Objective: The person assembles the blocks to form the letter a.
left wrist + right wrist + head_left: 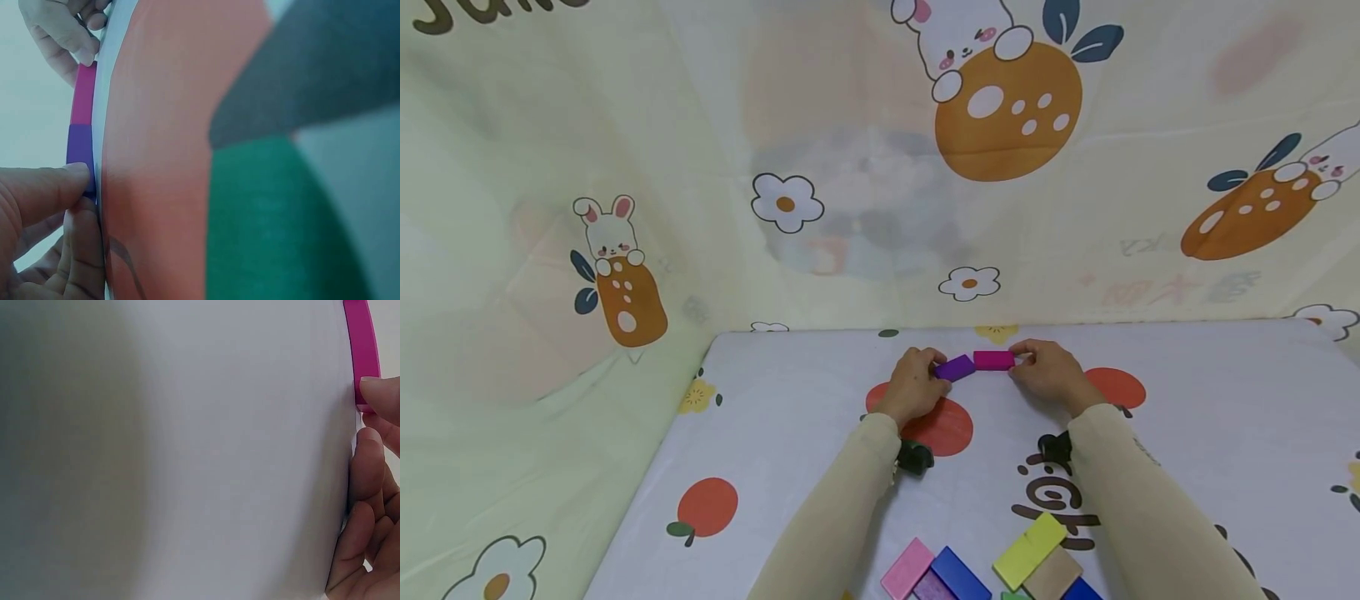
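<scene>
Near the far side of the table, my left hand (915,383) pinches the outer end of a purple block (955,368) between thumb and fingers. My right hand (1051,372) pinches the right end of a magenta block (994,360). The two blocks lie end to end, their inner ends meeting, with the purple one angled toward me. In the left wrist view the magenta block (84,94) continues straight on from the purple block (80,147). The right wrist view shows my thumb on the end of the magenta block (364,350).
Close to me at the bottom lie several more blocks: a pink block (907,568), a blue block (961,573), a yellow block (1030,551) and a tan block (1053,573). A printed white cloth (790,417) covers the table, and a patterned curtain (850,108) hangs behind it.
</scene>
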Demonstrator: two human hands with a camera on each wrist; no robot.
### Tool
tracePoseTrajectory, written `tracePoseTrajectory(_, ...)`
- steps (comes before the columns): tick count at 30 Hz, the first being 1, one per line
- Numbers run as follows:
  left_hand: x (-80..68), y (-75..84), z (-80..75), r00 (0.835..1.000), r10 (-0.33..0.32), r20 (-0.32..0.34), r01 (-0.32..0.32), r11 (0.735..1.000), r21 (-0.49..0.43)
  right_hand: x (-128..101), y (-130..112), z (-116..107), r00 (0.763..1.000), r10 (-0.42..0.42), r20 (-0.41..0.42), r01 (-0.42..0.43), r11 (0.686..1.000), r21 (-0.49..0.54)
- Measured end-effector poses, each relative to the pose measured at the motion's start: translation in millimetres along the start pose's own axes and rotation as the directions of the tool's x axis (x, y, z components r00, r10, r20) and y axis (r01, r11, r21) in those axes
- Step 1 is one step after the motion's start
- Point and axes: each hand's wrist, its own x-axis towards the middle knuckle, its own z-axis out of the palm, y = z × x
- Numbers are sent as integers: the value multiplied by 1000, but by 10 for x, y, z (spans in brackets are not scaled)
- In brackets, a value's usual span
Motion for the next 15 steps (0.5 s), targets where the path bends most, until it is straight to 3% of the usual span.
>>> tracePoseTrajectory(15, -9, 18, -1, 1000, -4, -10, 4, 1000, 13, -51, -31, -30, 1000, -22, 1, 22, 1000, -22)
